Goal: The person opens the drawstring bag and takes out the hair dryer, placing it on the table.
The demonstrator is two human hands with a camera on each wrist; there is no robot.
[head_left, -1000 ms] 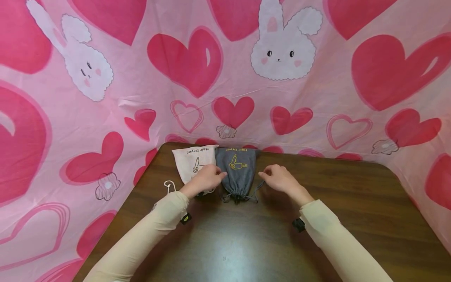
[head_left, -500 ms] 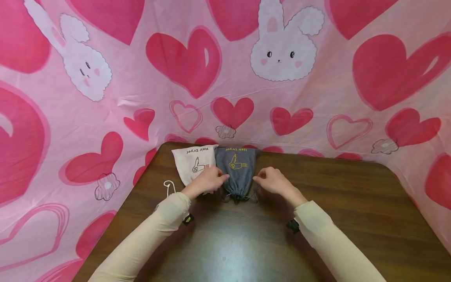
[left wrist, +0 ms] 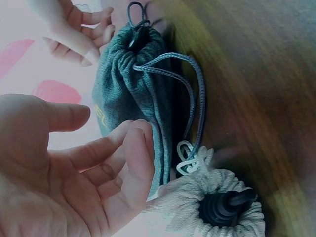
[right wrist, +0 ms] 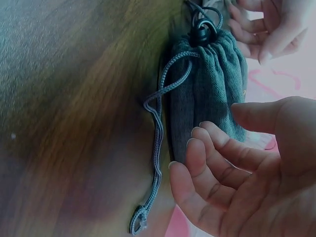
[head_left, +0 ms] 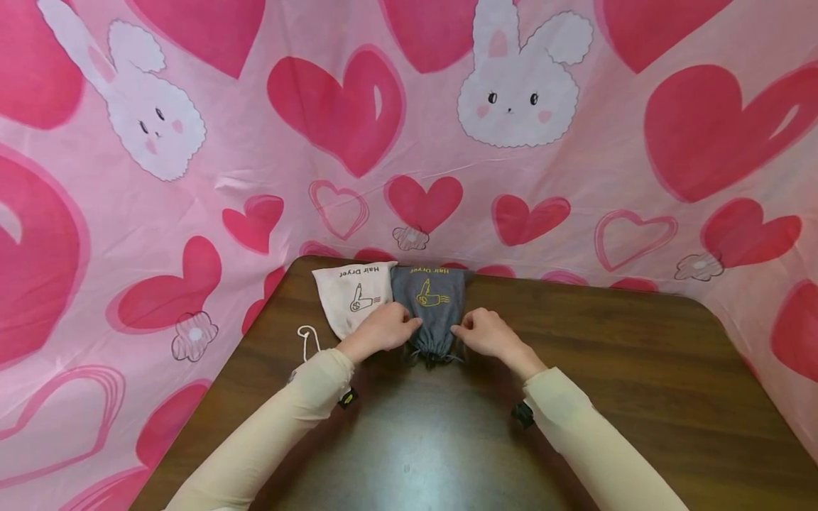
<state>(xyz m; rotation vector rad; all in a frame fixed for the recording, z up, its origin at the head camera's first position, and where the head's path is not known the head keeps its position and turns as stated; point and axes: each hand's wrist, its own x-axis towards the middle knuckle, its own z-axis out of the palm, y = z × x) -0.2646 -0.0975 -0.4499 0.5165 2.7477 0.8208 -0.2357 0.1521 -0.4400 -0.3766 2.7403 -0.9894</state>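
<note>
A grey drawstring bag (head_left: 431, 316) printed "Hair Dryer" lies at the back of the table, its gathered mouth toward me. Left of it lies a white drawstring bag (head_left: 345, 294) with the same print. My left hand (head_left: 383, 328) overlaps the white bag in the head view, fingertips at the grey bag's left side. At the grey bag's right side is my right hand (head_left: 491, 333). Both wrist views show fingers loosely bent and thumbs apart, holding nothing. The grey cord (right wrist: 157, 133) trails beside the grey bag, and a black piece (left wrist: 224, 207) pokes from the white bag's mouth.
The brown wooden table (head_left: 409, 440) carries both bags near its back edge. A white cord loop (head_left: 308, 337) lies left of the white bag. Pink cloth (head_left: 549, 170) with hearts and rabbits hangs behind and at both sides.
My right hand has moved left to the grey bag's side. My left hand has shifted slightly right and lower, uncovering more of the white bag's print. The bags have stayed in place.
</note>
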